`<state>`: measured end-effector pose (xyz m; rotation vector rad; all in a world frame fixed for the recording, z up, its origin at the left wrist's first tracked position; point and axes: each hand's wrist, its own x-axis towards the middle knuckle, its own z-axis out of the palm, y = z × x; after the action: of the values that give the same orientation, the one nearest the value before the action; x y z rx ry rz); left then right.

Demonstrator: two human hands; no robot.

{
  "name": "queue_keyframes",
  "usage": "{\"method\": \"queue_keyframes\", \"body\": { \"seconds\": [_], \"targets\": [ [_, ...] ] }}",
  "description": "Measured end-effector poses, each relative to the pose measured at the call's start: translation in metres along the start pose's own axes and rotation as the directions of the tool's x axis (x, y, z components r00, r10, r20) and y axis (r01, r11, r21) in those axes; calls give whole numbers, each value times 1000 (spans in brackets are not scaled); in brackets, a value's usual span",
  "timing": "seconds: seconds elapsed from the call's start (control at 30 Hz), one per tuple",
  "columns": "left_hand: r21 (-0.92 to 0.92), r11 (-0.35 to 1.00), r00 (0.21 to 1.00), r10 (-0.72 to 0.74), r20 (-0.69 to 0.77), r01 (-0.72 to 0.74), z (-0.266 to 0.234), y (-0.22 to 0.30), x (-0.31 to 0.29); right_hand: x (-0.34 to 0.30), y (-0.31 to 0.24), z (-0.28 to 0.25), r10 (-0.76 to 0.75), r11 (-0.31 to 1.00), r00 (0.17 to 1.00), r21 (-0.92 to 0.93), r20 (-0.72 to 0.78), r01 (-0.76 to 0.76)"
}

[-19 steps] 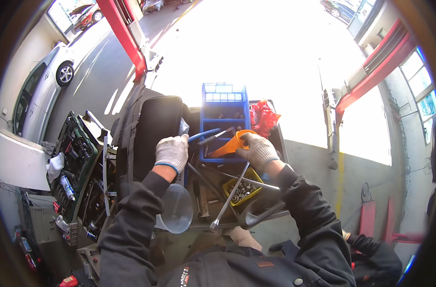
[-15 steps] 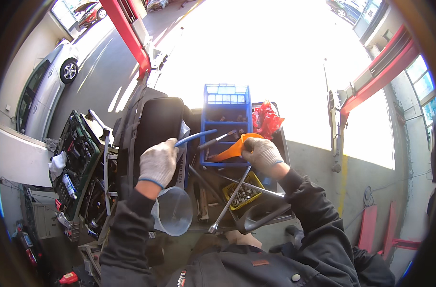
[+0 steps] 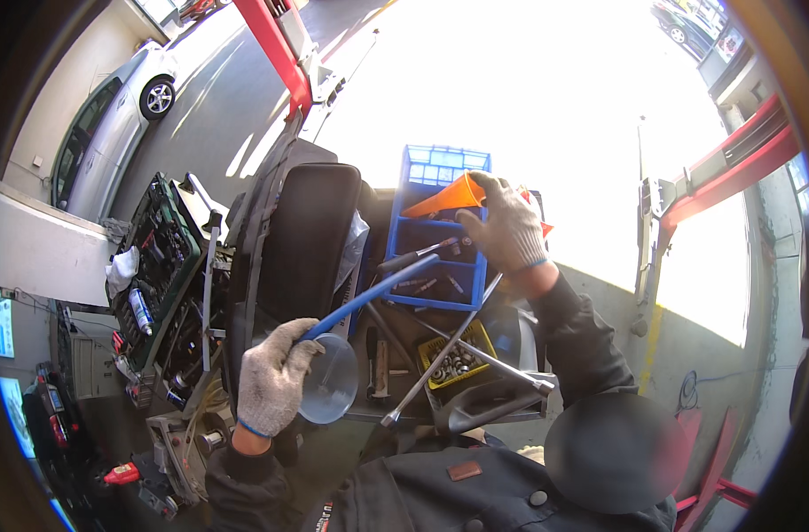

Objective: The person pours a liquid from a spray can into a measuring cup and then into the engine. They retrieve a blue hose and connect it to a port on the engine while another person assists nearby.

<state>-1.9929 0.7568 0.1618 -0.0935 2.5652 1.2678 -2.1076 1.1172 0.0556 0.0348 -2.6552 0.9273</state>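
Note:
My left hand (image 3: 276,377), in a grey knit glove, is closed around one end of a long blue tube (image 3: 373,297). The tube slants up and right, its far end over the near part of a blue divided bin (image 3: 435,306). Partly below the tube and beside the hand is a translucent plastic jug (image 3: 333,386). My right hand (image 3: 511,226), gloved too, grips the wide end of an orange funnel (image 3: 449,197) over the bin's far compartments. The funnel's narrow end points left. A black-handled tool (image 3: 413,255) and small parts lie in the bin.
A black case (image 3: 307,230) stands left of the bin. Nearer me are a cross-shaped lug wrench (image 3: 440,356), a yellow basket (image 3: 483,337) of sockets and a hammer (image 3: 378,363). An open green tool case (image 3: 161,257) is farther left. Red lift posts (image 3: 276,49) rise beyond.
My right hand has carried the orange funnel away from me to the bin's far part. My left hand has drawn back toward me and left with the blue tube.

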Motion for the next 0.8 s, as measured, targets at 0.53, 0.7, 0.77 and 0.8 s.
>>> {"method": "queue_keyframes", "body": {
  "seconds": [0.53,0.7,0.77,0.8],
  "targets": [
    [784,506,909,2,417,-360,177,-32,160,-53,19,57,125,984,620,-176,775,22],
    [811,512,902,-145,407,-283,204,-40,170,-39,29,112,90,964,496,-201,864,176],
    [790,540,894,-139,425,-292,211,-40,177,-39,33,120,53,949,514,-203,856,241],
    [772,570,900,-122,418,-281,213,-40,181,-41,35,121,68,951,560,-223,826,214]
  ]
}}
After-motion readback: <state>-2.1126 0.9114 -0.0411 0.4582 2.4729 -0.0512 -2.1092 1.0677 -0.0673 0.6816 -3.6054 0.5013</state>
